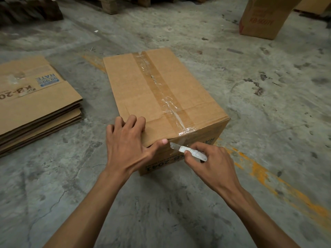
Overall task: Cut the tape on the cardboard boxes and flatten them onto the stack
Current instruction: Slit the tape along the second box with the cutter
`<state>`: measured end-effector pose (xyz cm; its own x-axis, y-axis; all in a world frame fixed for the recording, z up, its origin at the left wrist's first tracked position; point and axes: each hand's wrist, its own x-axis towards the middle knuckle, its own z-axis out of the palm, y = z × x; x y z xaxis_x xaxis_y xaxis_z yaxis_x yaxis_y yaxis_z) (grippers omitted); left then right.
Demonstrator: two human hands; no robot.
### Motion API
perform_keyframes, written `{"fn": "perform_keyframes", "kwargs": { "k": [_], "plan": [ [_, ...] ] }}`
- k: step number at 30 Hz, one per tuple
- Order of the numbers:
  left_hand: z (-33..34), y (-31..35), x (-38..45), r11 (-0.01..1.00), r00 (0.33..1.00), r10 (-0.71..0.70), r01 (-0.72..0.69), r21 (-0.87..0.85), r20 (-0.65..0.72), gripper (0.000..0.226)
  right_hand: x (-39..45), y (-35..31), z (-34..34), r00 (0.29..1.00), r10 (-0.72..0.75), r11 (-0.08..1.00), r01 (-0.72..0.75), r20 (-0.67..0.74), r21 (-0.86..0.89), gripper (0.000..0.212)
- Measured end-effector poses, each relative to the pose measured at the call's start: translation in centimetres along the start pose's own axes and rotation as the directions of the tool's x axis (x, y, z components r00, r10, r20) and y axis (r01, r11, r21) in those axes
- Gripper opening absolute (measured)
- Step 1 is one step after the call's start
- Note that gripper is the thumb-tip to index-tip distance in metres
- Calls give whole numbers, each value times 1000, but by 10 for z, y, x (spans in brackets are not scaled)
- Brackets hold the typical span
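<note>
A closed cardboard box (136,86) stands on the concrete floor in the middle of the head view. A strip of clear tape (162,90) runs along its top seam and folds over the near edge. My left hand (125,142) lies flat on the box's near left corner, fingers spread, thumb at the near edge. My right hand (213,160) grips a small white utility knife (189,152). Its blade tip touches the tape on the near face, just below the top edge and next to my left thumb. A stack of flattened boxes (35,104) lies on the floor to the left.
Another upright cardboard box (263,17) with red print stands at the far right. Wooden pallets (111,4) line the back. A worn yellow line (268,178) crosses the floor to the right of the box.
</note>
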<state>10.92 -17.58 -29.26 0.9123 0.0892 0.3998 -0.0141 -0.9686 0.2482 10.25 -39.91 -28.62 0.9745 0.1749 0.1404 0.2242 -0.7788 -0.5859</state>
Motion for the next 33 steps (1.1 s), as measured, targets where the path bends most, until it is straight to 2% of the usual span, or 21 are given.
{"fn": "perform_keyframes", "kwargs": {
  "k": [18, 28, 33],
  "plan": [
    [1, -1, 0, 1000, 1000, 11, -11, 12, -6, 64, 2, -1, 1, 1000, 2, 998, -2, 3, 58, 20],
    [1, 0, 1, 1000, 1000, 16, -16, 24, -6, 64, 9, -2, -1, 1000, 14, 1000, -14, 21, -1, 24],
    [2, 1, 0, 1000, 1000, 11, -10, 9, -29, 65, 12, -10, 14, 1000, -10, 992, 14, 30, -122, 32]
  ]
}}
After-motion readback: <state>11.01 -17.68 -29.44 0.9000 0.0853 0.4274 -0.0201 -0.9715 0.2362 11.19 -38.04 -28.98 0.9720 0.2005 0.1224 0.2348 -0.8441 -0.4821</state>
